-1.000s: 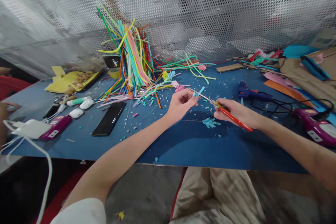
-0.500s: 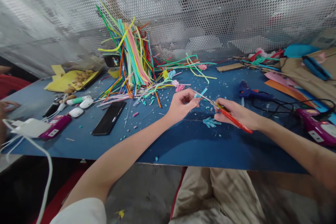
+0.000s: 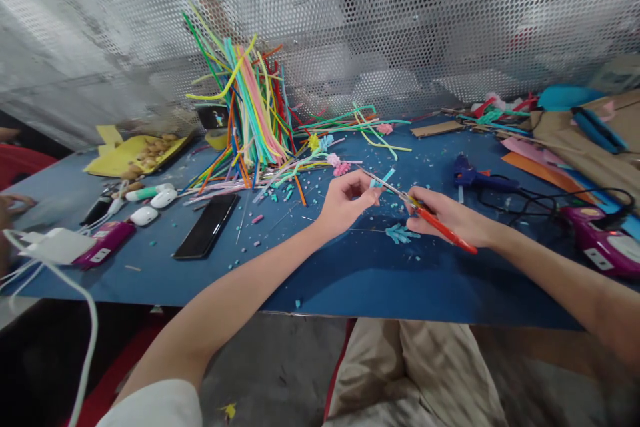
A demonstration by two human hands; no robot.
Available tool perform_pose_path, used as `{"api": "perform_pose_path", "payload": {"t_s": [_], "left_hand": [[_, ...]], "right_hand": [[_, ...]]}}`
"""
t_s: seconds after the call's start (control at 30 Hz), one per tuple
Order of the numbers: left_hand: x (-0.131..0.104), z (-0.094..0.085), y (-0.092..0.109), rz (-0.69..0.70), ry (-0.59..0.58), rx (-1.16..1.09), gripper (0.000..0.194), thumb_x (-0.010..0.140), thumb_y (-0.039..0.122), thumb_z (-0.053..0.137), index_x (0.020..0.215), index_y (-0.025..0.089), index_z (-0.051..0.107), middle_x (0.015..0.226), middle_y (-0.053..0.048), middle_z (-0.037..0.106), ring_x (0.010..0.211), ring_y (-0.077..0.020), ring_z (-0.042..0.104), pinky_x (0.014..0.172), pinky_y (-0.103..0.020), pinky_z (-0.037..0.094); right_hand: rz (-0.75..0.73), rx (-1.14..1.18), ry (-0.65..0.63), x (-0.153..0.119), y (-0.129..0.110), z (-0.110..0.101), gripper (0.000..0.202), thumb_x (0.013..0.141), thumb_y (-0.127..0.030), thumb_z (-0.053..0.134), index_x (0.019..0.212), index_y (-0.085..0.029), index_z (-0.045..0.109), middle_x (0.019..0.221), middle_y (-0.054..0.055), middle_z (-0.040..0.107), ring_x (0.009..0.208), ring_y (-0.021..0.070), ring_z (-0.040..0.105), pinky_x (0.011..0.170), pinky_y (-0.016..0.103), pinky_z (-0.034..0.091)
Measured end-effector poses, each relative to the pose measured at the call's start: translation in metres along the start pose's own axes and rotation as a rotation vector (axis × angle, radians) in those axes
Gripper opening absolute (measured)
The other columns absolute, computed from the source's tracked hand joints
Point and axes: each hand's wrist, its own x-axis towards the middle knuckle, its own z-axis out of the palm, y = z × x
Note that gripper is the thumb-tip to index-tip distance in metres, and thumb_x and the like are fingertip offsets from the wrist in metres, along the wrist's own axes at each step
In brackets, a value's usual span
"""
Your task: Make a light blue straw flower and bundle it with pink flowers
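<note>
Between the fingertips of my left hand (image 3: 349, 199) is a short light-blue pipe cleaner piece (image 3: 385, 177). My right hand (image 3: 445, 215) grips a pair of red-handled scissors (image 3: 447, 231), their blades pointing left and touching or crossing the blue piece; I cannot tell which. Just below the hands, a light-blue flower-like bundle of pipe cleaner (image 3: 399, 233) lies on the table with a thin wire running left from it. Tiny blue clippings are scattered around it. My left palm is turned away and hidden.
A tall bunch of colourful pipe cleaners (image 3: 257, 107) stands at the back of the blue table (image 3: 320, 280). A black phone (image 3: 207, 227) lies on the left. On the right are a blue glue gun (image 3: 483, 177) and a purple power strip (image 3: 597, 237). A co-worker's hand (image 3: 17, 202) shows far left.
Both hands hold almost the same pose, with the scissors still at the blue piece. The whole view has shifted very slightly.
</note>
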Motion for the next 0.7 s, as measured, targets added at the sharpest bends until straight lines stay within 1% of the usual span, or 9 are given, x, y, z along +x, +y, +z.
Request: {"api": "perform_pose_path", "payload": {"t_s": [0.17,0.3,0.43,0.53,0.7], "left_hand": [[-0.0008,0.0003,0.0034,-0.004,-0.013,0.044,0.030,0.086,0.046,0.073,0.079,0.017,0.068,0.068,0.000,0.068,0.058,-0.0087,0.059,0.058,-0.023,0.048],[-0.0017,-0.0008,0.0068,-0.013,-0.052,0.054,0.029,0.086,0.044,0.074,0.079,0.017,0.068,0.068,-0.001,0.069,0.056,-0.0077,0.058,0.056,-0.021,0.047],[-0.0023,-0.0012,0.0078,-0.026,-0.053,0.075,0.029,0.087,0.043,0.073,0.078,0.016,0.069,0.068,-0.001,0.069,0.057,-0.0076,0.058,0.056,-0.020,0.046],[-0.0019,-0.0008,0.0084,-0.025,-0.058,0.074,0.029,0.087,0.042,0.074,0.078,0.015,0.068,0.068,-0.001,0.069,0.057,-0.0075,0.058,0.057,-0.020,0.046],[0.0002,-0.0007,0.0082,-0.025,-0.066,0.019,0.029,0.086,0.042,0.074,0.078,0.015,0.068,0.067,0.000,0.069,0.056,-0.0070,0.057,0.055,-0.020,0.044]], "right_hand": [[0.006,0.015,-0.019,-0.0020,-0.0008,0.0007,0.038,0.087,-0.052,0.068,0.091,-0.024,0.043,0.079,-0.004,0.041,0.068,0.0147,0.036,0.061,0.032,0.035],[-0.023,0.026,-0.028,-0.0041,-0.0001,-0.0002,0.038,0.089,-0.055,0.064,0.089,-0.024,0.042,0.078,-0.003,0.038,0.068,0.0147,0.034,0.061,0.032,0.035],[-0.034,0.016,-0.047,-0.0047,0.0008,-0.0015,0.037,0.090,-0.054,0.063,0.089,-0.024,0.043,0.080,-0.003,0.040,0.070,0.0150,0.036,0.063,0.032,0.036],[-0.017,0.012,-0.050,-0.0041,0.0004,-0.0011,0.037,0.089,-0.052,0.066,0.090,-0.023,0.042,0.079,-0.003,0.040,0.070,0.0143,0.035,0.062,0.031,0.036],[0.048,0.046,-0.016,-0.0024,-0.0011,0.0023,0.040,0.087,-0.053,0.067,0.085,-0.023,0.041,0.075,-0.005,0.036,0.066,0.0124,0.033,0.059,0.029,0.033]]}}
